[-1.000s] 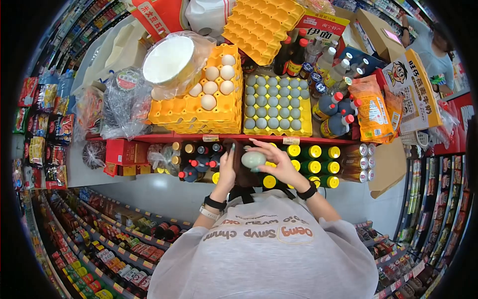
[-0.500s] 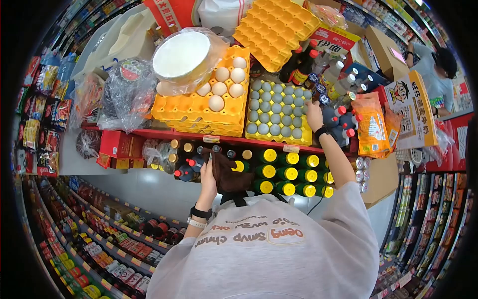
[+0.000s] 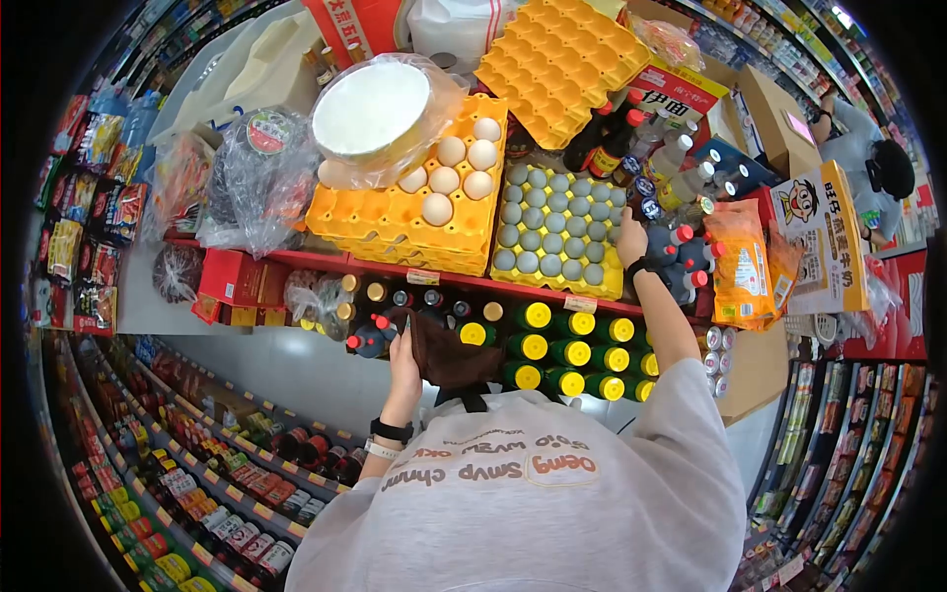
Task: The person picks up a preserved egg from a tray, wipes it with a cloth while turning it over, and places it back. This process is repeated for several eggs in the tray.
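One brown cloth [image 3: 449,353] is being held by the left hand [image 3: 402,363], its fingers gripping one side, in front of the bench [image 3: 508,289]. On the bench, grey-green eggs [image 3: 555,222] are sitting in rows in a yellow tray [image 3: 604,290]. The right hand [image 3: 632,243] is reaching to the tray's right side; whether its fingers are holding an egg cannot be told.

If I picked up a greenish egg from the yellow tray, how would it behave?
The greenish egg would probably be fragile: its shell looks bare. Its smooth-looking, rounded surface suggests it could slip from a loose grip and roll on something flat. While it sits in a pocket of the yellow tray, a nudge would likely just rock it.
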The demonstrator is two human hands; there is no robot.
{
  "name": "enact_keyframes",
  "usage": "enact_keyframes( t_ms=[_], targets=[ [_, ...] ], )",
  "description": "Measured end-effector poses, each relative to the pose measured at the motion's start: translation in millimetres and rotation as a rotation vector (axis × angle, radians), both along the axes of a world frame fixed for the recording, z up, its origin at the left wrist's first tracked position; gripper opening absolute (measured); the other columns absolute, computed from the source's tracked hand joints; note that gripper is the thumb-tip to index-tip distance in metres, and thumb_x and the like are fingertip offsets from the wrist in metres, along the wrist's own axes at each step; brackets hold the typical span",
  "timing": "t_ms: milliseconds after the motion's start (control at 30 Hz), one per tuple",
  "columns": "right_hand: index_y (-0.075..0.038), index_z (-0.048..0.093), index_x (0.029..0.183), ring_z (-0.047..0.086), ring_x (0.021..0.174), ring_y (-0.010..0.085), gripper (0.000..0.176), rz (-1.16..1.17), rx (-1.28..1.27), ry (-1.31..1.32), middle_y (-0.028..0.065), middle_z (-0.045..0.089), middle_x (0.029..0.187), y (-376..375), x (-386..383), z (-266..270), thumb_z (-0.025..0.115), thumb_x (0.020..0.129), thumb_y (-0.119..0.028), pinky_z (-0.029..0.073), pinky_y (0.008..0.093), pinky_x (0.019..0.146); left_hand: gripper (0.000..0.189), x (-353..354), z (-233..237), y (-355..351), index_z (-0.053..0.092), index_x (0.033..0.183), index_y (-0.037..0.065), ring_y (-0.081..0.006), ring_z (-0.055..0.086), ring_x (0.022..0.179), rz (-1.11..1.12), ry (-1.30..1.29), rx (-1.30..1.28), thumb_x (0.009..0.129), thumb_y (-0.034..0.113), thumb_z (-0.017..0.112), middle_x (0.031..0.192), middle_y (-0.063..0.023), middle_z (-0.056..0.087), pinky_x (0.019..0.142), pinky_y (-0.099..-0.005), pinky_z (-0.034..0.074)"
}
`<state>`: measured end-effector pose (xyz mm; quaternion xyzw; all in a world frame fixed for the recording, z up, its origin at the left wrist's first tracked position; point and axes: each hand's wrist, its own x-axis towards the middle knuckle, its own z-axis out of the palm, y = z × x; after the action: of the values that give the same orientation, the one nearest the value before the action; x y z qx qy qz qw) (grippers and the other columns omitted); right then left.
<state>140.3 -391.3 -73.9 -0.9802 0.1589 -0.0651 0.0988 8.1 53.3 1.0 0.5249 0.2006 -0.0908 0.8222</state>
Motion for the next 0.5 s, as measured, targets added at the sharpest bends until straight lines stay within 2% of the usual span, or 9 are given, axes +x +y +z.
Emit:
enact_keyframes(
  t_ms=[200,233,267,333,367,400,467,500],
  targets=[
    [0.000,0.042,0.107,0.062,0.072,0.0371,0.029,0.064,-0.035,-0.031,0.0222,0.062,0.077,-1,-2,2,0.050,0.079,0.000,0.052,0.0431,0.060,0.031,7,-2,-5,0.054,0.110,0.003,-0.0137,0.056,0.093,-0.051,0.004,0.003,0.094,0.028,0.046,0.103,-0.0039,0.059,0.082,-0.0271,0.044],
    [0.001,0.044,0.105,0.062,0.075,0.0338,0.031,0.015,-0.060,0.027,0.0188,0.062,0.080,2,-1,5,0.057,0.078,-0.006,0.052,0.0403,0.058,0.031,7,0,-7,0.054,0.110,0.003,-0.0137,0.056,0.093,-0.052,0.000,0.004,0.094,0.028,0.046,0.103,-0.0039,0.059,0.082,-0.0271,0.044],
    [0.001,0.044,0.105,0.062,0.075,0.0338,0.031,0.015,-0.059,0.022,0.0188,0.062,0.080,8,0,7,0.057,0.078,-0.006,0.052,0.0403,0.058,0.031,7,3,-9,0.054,0.111,0.003,-0.0141,0.056,0.094,-0.040,0.013,0.006,0.094,0.028,0.045,0.104,-0.0041,0.059,0.083,-0.0273,0.044],
    [-0.002,0.049,0.103,0.061,0.081,0.0296,0.035,0.110,-0.189,-0.097,0.0138,0.059,0.087,20,3,13,0.065,0.075,-0.014,0.053,0.0364,0.057,0.031,7,5,-10,0.053,0.112,0.003,-0.0145,0.056,0.095,-0.025,0.022,0.007,0.094,0.028,0.045,0.105,-0.0043,0.059,0.083,-0.0274,0.044],
    [-0.005,0.053,0.102,0.057,0.090,0.0269,0.038,0.173,-0.191,-0.065,0.0102,0.056,0.093,27,6,16,0.070,0.071,-0.021,0.052,0.0351,0.063,0.032,7,2,-9,0.052,0.114,0.003,-0.0151,0.056,0.097,-0.036,0.025,-0.012,0.094,0.028,0.045,0.107,-0.0045,0.059,0.085,-0.0284,0.044],
    [-0.005,0.053,0.102,0.057,0.090,0.0269,0.038,0.172,-0.191,-0.067,0.0102,0.056,0.093,33,8,15,0.070,0.071,-0.021,0.052,0.0351,0.063,0.033,6,-1,-8,0.050,0.117,0.004,-0.0158,0.056,0.098,-0.048,0.028,-0.031,0.094,0.028,0.046,0.109,-0.0046,0.059,0.086,-0.0294,0.044],
    [-0.008,0.055,0.103,0.054,0.097,0.0274,0.038,0.314,-0.073,-0.144,0.0105,0.054,0.095,46,10,13,0.071,0.070,-0.021,0.049,0.0377,0.071,0.036,4,-5,-8,0.048,0.119,0.004,-0.0166,0.055,0.102,-0.089,0.012,-0.060,0.094,0.029,0.046,0.113,-0.0056,0.057,0.088,-0.0294,0.044],
    [-0.008,0.055,0.103,0.051,0.102,0.0278,0.041,0.258,-0.025,-0.094,0.0102,0.055,0.097,52,11,9,0.073,0.068,-0.019,0.046,0.0403,0.077,0.038,4,-4,-6,0.047,0.122,0.005,-0.0174,0.054,0.105,-0.127,-0.006,-0.090,0.094,0.030,0.046,0.117,-0.0065,0.055,0.089,-0.0294,0.044]
  ],
)
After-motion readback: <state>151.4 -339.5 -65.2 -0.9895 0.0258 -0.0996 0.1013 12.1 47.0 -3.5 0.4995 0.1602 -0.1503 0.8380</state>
